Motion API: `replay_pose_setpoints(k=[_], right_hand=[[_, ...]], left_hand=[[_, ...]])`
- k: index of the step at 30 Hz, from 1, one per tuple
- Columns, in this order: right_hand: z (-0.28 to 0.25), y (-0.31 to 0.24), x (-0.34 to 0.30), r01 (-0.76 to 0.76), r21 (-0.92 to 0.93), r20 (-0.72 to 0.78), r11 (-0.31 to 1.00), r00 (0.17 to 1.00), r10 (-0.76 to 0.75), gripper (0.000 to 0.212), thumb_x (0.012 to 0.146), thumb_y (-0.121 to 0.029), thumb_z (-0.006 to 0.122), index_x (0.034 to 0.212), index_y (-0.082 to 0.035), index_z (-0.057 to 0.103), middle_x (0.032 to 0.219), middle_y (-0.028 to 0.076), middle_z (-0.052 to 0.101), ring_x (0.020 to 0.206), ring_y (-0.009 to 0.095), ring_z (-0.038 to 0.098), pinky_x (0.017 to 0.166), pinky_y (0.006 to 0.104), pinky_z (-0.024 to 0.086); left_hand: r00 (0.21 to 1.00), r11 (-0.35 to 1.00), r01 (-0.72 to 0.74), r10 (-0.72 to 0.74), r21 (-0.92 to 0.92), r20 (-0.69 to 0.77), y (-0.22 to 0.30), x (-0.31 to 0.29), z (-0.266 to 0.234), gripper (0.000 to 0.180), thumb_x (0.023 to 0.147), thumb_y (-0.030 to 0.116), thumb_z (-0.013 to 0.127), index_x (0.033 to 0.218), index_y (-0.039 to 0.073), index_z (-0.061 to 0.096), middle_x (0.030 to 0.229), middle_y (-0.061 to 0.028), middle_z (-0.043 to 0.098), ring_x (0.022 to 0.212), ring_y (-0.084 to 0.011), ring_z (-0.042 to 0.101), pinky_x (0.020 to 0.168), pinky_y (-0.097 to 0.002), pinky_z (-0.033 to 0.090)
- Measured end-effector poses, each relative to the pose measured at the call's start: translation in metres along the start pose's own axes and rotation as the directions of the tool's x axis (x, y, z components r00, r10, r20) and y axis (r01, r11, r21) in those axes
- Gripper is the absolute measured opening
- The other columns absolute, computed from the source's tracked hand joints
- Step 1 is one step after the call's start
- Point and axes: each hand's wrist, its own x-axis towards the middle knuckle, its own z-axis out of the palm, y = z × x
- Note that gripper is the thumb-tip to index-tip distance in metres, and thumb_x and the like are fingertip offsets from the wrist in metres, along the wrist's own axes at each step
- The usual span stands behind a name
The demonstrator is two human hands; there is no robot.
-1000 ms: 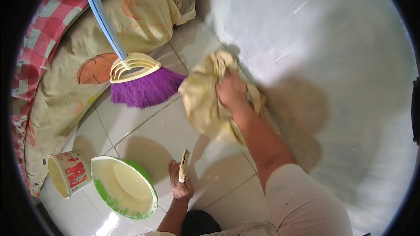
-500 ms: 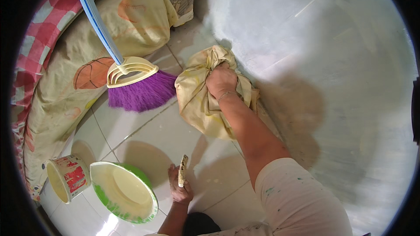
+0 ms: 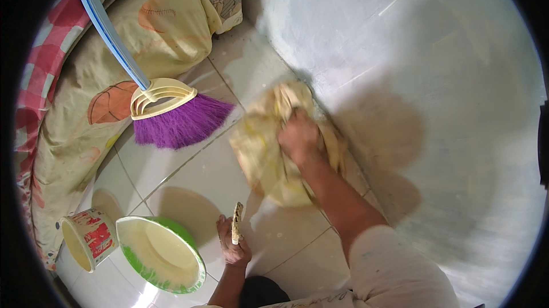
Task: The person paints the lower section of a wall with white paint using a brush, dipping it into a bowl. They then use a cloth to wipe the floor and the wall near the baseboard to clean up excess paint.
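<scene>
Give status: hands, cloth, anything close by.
Right hand pressed on yellow cloth, at floor-wall edge. Left hand shut on paint-crusted scraper. Purple broom just left of cloth, apart; green basin by left hand.
</scene>
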Motion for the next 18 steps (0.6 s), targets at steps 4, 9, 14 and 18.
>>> replay_pose_setpoints(k=[4, 9, 14, 18], right_hand=[[0.012, -0.026, 0.072, -0.056, -0.042, 0.102, 0.998, 0.993, 0.06, 0.032, 0.086, -0.034, 0.059, 0.095, -0.004, 0.067, 0.1, 0.015, 0.062, 0.091, 0.032, 0.063, 0.078, 0.0412, 0.051], [-0.016, 0.004, -0.05, 0.065, 0.025, 0.296, 0.998, 0.953, -0.07, 0.04, 0.087, -0.035, 0.061, 0.103, 0.002, 0.062, 0.1, 0.021, 0.058, 0.086, 0.036, 0.062, 0.077, 0.0467, 0.051], [-0.034, 0.027, -0.136, 0.099, -0.005, 0.241, 0.995, 0.966, -0.095, 0.034, 0.082, -0.029, 0.064, 0.096, 0.002, 0.064, 0.094, 0.019, 0.057, 0.082, 0.036, 0.061, 0.072, 0.0463, 0.051], [-0.004, -0.001, -0.03, 0.097, 0.021, 0.089, 0.995, 0.991, -0.098, 0.027, 0.081, -0.026, 0.063, 0.084, 0.0, 0.064, 0.095, 0.017, 0.058, 0.083, 0.033, 0.062, 0.074, 0.0445, 0.051]], left_hand=[[1.0, 1.0, -0.024, 0.024, -0.005, -0.012, -0.014, -0.008, 0.006, 0.037, 0.098, 0.017, 0.038, 0.131, 0.0, 0.037, 0.124, -0.0282, 0.048, 0.118, -0.0508, 0.047, 0.102, -0.0634, 0.035], [0.999, 0.999, -0.031, 0.032, 0.026, -0.032, -0.017, -0.012, 0.0, 0.037, 0.099, 0.019, 0.038, 0.13, -0.001, 0.037, 0.124, -0.0277, 0.048, 0.118, -0.0506, 0.046, 0.102, -0.0624, 0.034], [1.0, 0.999, -0.003, 0.003, 0.033, -0.001, -0.005, -0.005, -0.005, 0.038, 0.099, 0.021, 0.037, 0.129, -0.003, 0.037, 0.124, -0.0269, 0.049, 0.118, -0.0505, 0.046, 0.102, -0.0617, 0.034], [0.998, 0.998, 0.054, -0.053, -0.022, 0.029, 0.003, -0.002, -0.008, 0.038, 0.1, 0.021, 0.037, 0.131, -0.001, 0.035, 0.124, -0.026, 0.049, 0.12, -0.0503, 0.045, 0.102, -0.0621, 0.034]])
